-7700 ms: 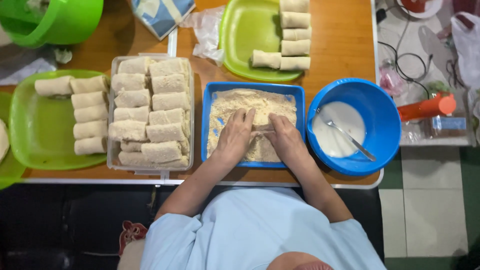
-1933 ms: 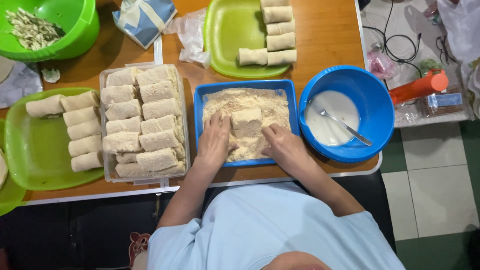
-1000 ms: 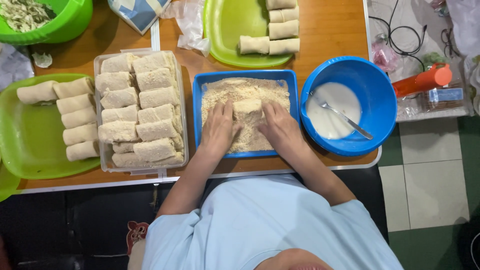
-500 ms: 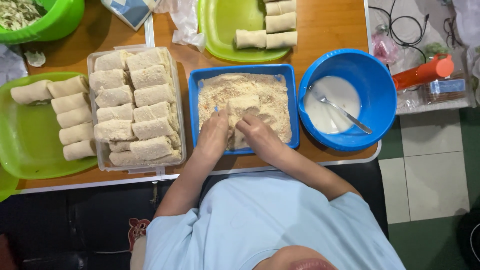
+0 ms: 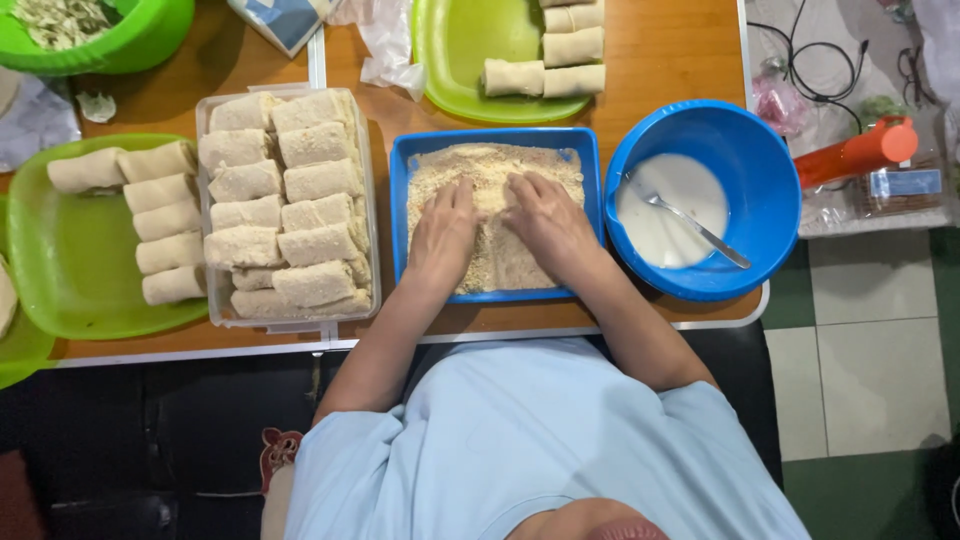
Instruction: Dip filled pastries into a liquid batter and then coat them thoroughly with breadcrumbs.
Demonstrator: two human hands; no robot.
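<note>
Both hands pressed palm-down in crumbs: left hand [image 5: 442, 232] and right hand [image 5: 546, 222] side by side, fingers spread and loosely curved over a pale roll [image 5: 492, 200] half buried between them; how firmly grasped, cannot tell. Roll lying in the middle of a blue tray [image 5: 420, 150], rectangular, hard plastic, filled with dry, sandy, beige crumbs [image 5: 470, 165].

Right of the tray, touching it: round blue bowl [image 5: 760, 170], smooth plastic, holding thin white batter [image 5: 670, 200] and a metal spoon [image 5: 695, 225] leaning in it. Left of the tray: clear box [image 5: 368, 200] packed with coated rolls [image 5: 290, 215], blocky, rough, crumb-dusted, stacked in two columns. Farther left: green plate [image 5: 60, 290] with smoother, uncoated rolls in a column. Above the tray: second green plate [image 5: 460, 50], oval, glossy, with more smooth rolls. Top left corner: green bowl [image 5: 150, 40] with shredded pale filling. Crumpled clear plastic bag [image 5: 385, 45] beside it.

Surface [image 5: 660, 60] of warm orange wood grain with a white edge. Right of it, a cluttered ledge with an orange bottle [image 5: 855, 152] and black cables [image 5: 820, 60]. Below, pale floor tiles [image 5: 870, 340] with dark green ones alongside.
</note>
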